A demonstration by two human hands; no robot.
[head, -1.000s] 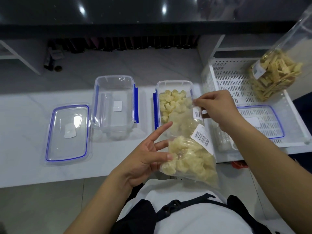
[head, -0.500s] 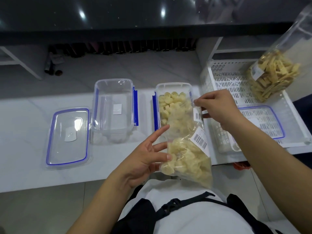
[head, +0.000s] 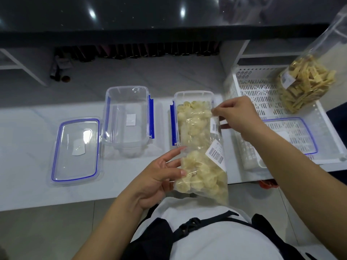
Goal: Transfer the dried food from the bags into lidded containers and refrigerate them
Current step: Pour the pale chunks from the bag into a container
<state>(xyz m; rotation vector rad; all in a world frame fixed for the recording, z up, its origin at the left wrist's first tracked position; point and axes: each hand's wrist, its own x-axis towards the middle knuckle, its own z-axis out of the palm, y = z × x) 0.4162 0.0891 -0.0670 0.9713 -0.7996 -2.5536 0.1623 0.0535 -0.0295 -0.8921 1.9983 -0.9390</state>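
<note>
Over the right-hand container [head: 193,96] on the table [head: 24,132], pouring was under way: the right hand [head: 238,117] pinched the bag [head: 202,166] mouth at twelve o'clock, the left hand [head: 157,177], fingers relaxed, propped its belly at six. Next, I judged, lift the bottom higher.

Dim, soft overhead light; edges bowed.

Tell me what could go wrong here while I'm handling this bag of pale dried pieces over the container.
The clear bag hangs past the counter edge, with the left hand only steadying its side, so it could slip to the floor. The right hand pinches just the bag's top corner, so a tug might tear the plastic. Pieces could miss the narrow container and scatter.
</note>
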